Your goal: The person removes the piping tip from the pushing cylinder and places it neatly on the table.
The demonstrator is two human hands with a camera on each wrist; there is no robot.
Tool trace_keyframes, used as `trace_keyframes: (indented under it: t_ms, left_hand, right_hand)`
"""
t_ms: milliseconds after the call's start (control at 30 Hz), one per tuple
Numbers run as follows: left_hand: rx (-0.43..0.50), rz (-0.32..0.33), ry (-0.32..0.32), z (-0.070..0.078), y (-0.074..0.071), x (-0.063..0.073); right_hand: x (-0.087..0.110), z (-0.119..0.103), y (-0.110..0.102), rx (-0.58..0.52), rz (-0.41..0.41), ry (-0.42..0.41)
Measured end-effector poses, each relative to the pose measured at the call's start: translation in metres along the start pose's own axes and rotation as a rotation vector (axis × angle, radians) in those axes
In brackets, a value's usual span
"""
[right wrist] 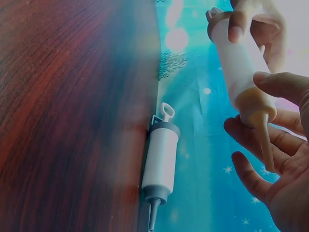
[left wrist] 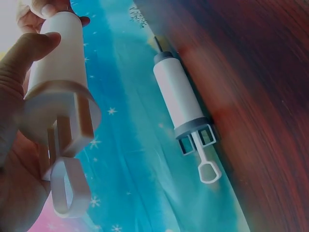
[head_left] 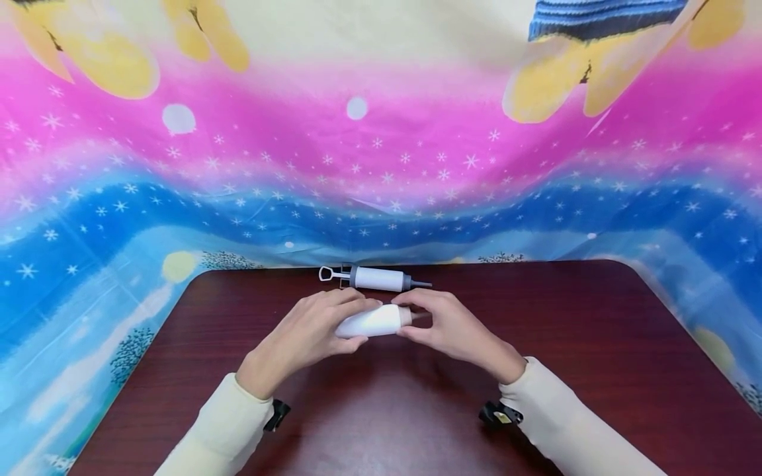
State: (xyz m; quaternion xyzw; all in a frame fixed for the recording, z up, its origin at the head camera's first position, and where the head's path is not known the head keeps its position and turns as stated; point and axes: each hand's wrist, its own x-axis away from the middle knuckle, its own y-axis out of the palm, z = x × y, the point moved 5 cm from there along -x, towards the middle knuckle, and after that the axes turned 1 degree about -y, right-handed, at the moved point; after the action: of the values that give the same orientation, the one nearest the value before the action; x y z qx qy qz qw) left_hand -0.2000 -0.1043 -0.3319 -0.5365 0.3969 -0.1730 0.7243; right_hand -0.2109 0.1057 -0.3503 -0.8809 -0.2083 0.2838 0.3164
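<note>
Both hands (head_left: 306, 334) (head_left: 455, 327) gripping wht/tan pump (head_left: 372, 322), wht/gry pump (head_left: 379, 279) nr tbl (head_left: 571, 317) edge

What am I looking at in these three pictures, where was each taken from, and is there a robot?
No robot: these are a person's two bare hands. The wide picture comes from a camera worn on the head, looking forward and down; the other two come from cameras on the left and right wrists. The left hand grips a white syringe-like tool with beige ends, while the right hand holds it at its nozzle end. A similar tool with dark grey ends lies near the far edge of the reddish-brown table. Behind hangs a colourful patterned cloth.
</note>
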Motion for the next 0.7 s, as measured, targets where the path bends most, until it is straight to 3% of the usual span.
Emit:
trace_keyframes:
  t_ms: [200, 700]
  left_hand:
    - [0.003, 0.012, 0.021, 0.0048, -0.0016, -0.0021]
    - [0.036, 0.035, 0.039, 0.0054, -0.0036, -0.0056]
  right_hand:
    - [0.0027, 0.0003, -0.0042, -0.031, 0.012, -0.009]
    - [0.0055, 0.0067, -0.0093, -0.126, 0.015, 0.075]
